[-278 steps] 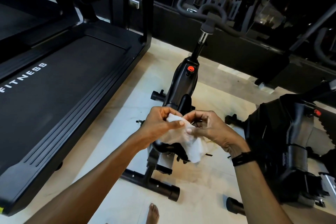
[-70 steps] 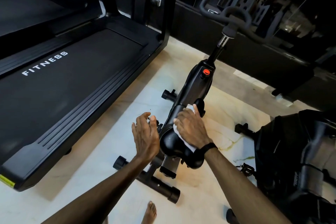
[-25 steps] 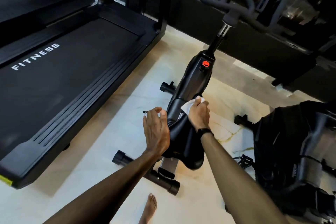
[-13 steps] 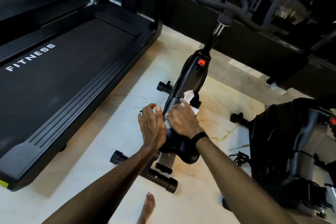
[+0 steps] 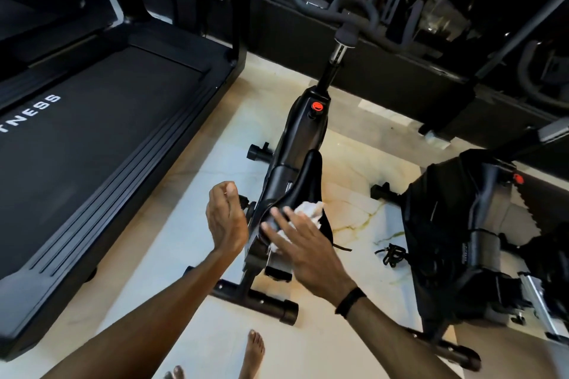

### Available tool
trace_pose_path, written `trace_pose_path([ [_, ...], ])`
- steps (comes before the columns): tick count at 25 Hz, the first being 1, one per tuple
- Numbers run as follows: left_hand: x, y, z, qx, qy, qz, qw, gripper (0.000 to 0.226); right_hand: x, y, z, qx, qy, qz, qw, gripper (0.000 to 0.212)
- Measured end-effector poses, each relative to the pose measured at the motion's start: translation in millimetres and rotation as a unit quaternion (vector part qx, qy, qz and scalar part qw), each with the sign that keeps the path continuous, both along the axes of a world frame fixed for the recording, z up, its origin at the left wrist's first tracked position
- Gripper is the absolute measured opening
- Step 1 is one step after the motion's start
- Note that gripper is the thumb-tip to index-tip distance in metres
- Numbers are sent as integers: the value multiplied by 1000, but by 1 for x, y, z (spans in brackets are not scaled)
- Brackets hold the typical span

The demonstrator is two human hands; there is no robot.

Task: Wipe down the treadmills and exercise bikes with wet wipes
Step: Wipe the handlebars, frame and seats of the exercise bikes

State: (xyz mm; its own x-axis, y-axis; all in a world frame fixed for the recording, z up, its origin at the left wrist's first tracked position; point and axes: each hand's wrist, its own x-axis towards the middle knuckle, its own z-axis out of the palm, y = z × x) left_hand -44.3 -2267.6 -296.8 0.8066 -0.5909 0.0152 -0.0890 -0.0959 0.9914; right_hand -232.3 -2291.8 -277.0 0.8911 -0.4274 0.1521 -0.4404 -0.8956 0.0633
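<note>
A crumpled white wet wipe (image 5: 309, 211) lies on the smooth, black, curved saddle (image 5: 303, 191) of the middle exercise bike (image 5: 295, 144), bunched under and just beyond the straight, spread fingers of the right hand (image 5: 304, 251), which presses it flat. The left hand (image 5: 226, 221) hangs beside the saddle, fingers loosely curled, holding nothing; the ribbed-edged treadmill (image 5: 101, 138) stands left on pale marble floor (image 5: 191, 224)

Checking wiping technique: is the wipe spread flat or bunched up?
Bunched: the wet wipe shows crumpled folds under the right hand's straight fingers on the bike saddle.
</note>
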Motion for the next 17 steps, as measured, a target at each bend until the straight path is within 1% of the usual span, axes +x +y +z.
trace_pose_path([
  [1, -1, 2, 2, 1, -12, -14, 1000, 44, -14, -2, -3, -8, -13, -18, 1000, 69],
  [3, -8, 7, 6, -12, -29, -43, 999, 43, -37, 1, -9, -11, -32, -59, 998, 68],
  [4, -13, 11, 7, -20, -38, -58, 997, 41, -47, 6, -13, -1, -43, -80, 996, 70],
  [6, -25, 19, 8, -30, -61, -96, 993, 36, -63, 17, -20, 55, -67, -147, 985, 74],
  [7, -30, 22, 8, -33, -76, -115, 990, 32, -72, 23, -22, 93, -79, -206, 971, 75],
  [8, -36, 25, 7, -35, -98, -130, 986, 26, -83, 27, -25, 135, -87, -273, 949, 74],
  [9, -41, 27, 7, -38, -130, -142, 981, 22, -93, 28, -24, 166, -96, -330, 924, 65],
  [10, -47, 27, 9, -42, -168, -149, 974, 19, -101, 29, -23, 185, -113, -375, 901, 57],
  [11, -55, 26, 13, -51, -205, -156, 965, 19, -106, 30, -17, 192, -144, -403, 883, 61],
  [12, -64, 24, 18, -64, -237, -162, 956, 19, -109, 30, -11, 194, -186, -405, 874, 69],
  [13, -75, 20, 25, -81, -260, -173, 946, 18, -110, 28, -3, 198, -222, -396, 869, 72],
  [14, -87, 18, 31, -102, -272, -196, 937, 16, -110, 25, 4, 198, -251, -387, 865, 69],
  [15, -100, 14, 36, -121, -267, -236, 926, 14, -109, 23, 11, 202, -276, -385, 857, 60],
  [16, -113, 10, 41, -128, -247, -287, 917, 14, -108, 19, 18, 213, -299, -385, 847, 46],
  [17, -123, 5, 45, -115, -213, -337, 910, 17, -107, 15, 24, 233, -318, -387, 834, 33],
])
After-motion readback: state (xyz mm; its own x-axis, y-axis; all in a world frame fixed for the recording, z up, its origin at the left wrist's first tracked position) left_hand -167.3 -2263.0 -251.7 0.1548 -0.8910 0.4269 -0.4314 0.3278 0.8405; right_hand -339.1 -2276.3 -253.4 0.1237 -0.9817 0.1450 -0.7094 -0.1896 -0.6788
